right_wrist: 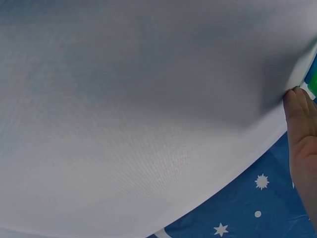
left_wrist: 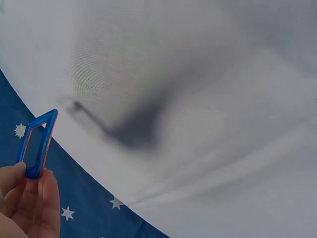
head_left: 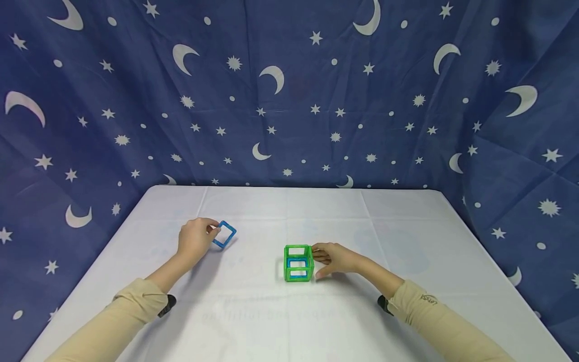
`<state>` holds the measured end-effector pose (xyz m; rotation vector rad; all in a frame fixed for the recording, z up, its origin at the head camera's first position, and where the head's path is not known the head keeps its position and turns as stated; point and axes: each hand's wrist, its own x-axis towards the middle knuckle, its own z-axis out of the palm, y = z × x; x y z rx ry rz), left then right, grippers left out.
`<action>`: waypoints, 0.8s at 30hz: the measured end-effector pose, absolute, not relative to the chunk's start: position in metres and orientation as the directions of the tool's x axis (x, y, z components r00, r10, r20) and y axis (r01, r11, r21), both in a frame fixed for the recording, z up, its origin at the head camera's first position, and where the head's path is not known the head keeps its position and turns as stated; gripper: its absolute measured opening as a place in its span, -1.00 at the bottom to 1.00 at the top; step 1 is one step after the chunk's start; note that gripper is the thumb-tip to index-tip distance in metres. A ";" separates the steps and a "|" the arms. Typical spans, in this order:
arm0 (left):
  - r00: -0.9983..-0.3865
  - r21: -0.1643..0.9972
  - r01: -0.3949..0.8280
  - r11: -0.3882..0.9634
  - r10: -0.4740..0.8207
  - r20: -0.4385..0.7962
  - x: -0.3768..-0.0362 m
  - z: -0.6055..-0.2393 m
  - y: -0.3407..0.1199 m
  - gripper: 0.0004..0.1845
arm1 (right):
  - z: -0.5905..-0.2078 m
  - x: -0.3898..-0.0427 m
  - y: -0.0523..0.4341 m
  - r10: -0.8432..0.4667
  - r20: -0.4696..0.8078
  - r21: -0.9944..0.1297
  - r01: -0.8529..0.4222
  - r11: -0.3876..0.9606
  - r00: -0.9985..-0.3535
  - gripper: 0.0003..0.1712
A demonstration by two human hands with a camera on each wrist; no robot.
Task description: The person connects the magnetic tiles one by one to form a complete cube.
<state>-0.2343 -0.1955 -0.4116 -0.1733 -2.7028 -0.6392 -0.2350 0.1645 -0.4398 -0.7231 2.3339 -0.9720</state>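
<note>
The left hand pinched a blue square frame by its near corner, fingers and thumb curled onto the rim, and held it just above the white table. The frame stood tilted on edge, its open face turned toward the right and a little toward the person. Being square, it had no true long axis. In the left wrist view the blue square frame rose from the fingertips, its far corner pointing up and away.

The green cube sat on the table, down and to the right of the frame, well apart from it. The right hand was far nearer: its fingers lay fairly straight against the cube's right side, thumb low by the base, touching rather than gripping. The cube's top face was open, a blue frame showing inside at the bottom.
</note>
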 end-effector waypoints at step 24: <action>-0.995 0.774 0.058 0.631 -0.024 0.095 -0.231 -0.416 -0.167 -0.72 | -0.440 -0.216 0.153 -0.597 -0.137 -0.546 -0.443 0.711 -0.790 -0.13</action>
